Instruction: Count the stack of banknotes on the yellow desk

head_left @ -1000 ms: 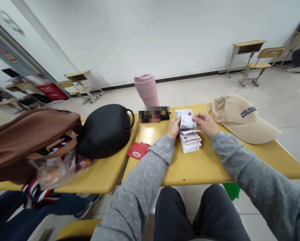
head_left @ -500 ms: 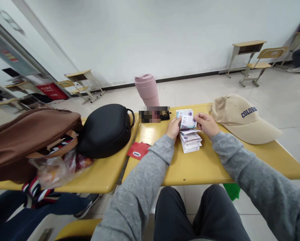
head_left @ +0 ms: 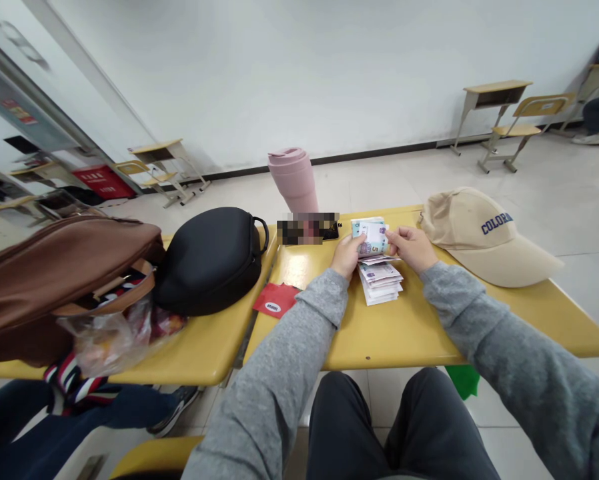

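Note:
A wad of banknotes, white with teal and purple print and a figure 5, is pinched at its left edge by my left hand. The thumb lies over the top note. At the wad's right edge the fingers of my right hand are closed on a banknote. Just below the hands, a fanned stack of banknotes rests on the yellow desk. A red packet with a white oval label lies left of the stack.
Behind the hands stand a pink tumbler and a phone, partly blurred out. A beige cap sits at the right. On the adjoining left desk are a black round case, a brown bag and a clear plastic bag. A person's leg shows below.
The top banknote that stood raised between my hands now lies flatter on the wad. My right hand has shifted very slightly left. The stack on the desk stays in place.

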Demonstrator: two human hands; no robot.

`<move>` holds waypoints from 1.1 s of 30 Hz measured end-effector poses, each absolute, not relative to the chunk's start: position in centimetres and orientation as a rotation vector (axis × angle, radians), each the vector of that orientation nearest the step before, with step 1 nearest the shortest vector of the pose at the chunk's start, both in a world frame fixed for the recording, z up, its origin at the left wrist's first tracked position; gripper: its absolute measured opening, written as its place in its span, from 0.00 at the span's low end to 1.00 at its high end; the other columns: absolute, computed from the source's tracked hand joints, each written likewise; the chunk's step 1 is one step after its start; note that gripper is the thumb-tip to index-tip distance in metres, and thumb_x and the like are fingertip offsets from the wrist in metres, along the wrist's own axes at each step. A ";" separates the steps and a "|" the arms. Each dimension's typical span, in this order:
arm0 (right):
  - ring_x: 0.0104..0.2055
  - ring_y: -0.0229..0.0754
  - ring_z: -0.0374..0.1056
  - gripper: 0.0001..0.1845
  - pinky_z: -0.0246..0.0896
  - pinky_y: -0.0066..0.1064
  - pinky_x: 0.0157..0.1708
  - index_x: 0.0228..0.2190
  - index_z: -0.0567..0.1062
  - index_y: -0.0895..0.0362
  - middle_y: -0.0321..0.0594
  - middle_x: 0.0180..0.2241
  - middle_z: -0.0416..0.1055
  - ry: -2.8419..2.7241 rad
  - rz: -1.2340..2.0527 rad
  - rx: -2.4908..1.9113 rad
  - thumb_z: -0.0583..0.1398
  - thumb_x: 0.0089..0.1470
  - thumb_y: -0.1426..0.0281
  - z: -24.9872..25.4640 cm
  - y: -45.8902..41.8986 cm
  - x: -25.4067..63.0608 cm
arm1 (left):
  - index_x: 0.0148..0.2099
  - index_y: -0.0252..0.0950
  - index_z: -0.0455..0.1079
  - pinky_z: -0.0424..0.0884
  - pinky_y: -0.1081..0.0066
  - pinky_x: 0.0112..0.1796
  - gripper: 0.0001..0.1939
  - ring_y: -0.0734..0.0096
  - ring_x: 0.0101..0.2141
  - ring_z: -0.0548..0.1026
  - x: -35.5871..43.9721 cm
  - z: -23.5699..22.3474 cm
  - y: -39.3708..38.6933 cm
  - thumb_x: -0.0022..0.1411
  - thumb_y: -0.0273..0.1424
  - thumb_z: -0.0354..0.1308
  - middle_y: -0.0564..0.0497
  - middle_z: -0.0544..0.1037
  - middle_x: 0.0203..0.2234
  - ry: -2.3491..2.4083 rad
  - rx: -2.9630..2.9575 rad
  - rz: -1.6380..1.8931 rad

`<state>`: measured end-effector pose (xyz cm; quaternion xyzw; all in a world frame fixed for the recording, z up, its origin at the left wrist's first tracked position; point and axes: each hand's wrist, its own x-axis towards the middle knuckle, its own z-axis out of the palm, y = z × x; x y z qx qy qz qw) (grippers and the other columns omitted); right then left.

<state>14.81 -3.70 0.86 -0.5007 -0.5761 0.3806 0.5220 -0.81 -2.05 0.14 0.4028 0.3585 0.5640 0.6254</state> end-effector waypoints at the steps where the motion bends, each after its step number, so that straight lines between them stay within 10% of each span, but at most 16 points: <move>1: 0.16 0.32 0.53 0.24 0.47 0.27 0.18 0.17 0.67 0.57 0.36 0.15 0.66 -1.385 0.880 -1.234 0.60 0.43 0.49 0.8 -3.7 14.9 | 0.36 0.31 0.73 0.67 0.61 0.44 0.11 0.64 0.33 0.77 -0.8 0.1 -2.0 0.48 0.30 0.63 0.46 0.79 0.28 0.819 0.920 1.287; 33: 0.19 0.35 0.57 0.16 0.50 0.27 0.19 0.22 0.66 0.56 0.33 0.15 0.65 -1.321 0.971 -1.163 0.63 0.41 0.57 0.4 -3.2 14.7 | 0.30 0.34 0.73 0.67 0.70 0.36 0.11 0.70 0.30 0.74 -0.8 0.0 -1.8 0.48 0.36 0.62 0.51 0.78 0.26 0.878 0.947 1.370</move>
